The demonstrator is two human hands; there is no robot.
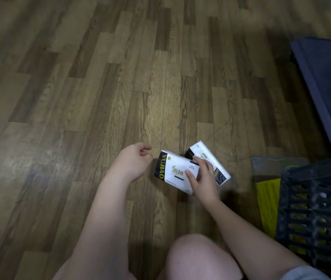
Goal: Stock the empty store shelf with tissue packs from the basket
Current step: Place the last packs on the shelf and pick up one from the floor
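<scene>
Two white tissue packs with black end bands are held by the right hand (203,178) low over the wooden floor (79,98), a little toward five o'clock from the middle of the view. The near tissue pack (173,172) shows a black band with yellow lettering on its nine-o'clock end, and its white face is pressed by the thumb while the fingers (200,161) are laid across its upper edge. The far tissue pack (205,153) is seen behind the hand, toward one o'clock of the first, tilted, with its lower part hidden by the fingers; whether the two packs touch cannot be told. The left hand (134,161) is held just beside the near pack at its nine o'clock, apart from it, with the fingers curled loosely inward and nothing gripped. A dark slatted basket (314,215) is placed at four o'clock, near the right forearm, with pale and yellow-green items glimpsed through its slats; these are too blurred to name. A yellow-green flat object (267,203) lies against the basket's nine-o'clock side. A dark blue surface (326,81) is seen at two o'clock. A bare knee (199,257) is visible at six o'clock.
</scene>
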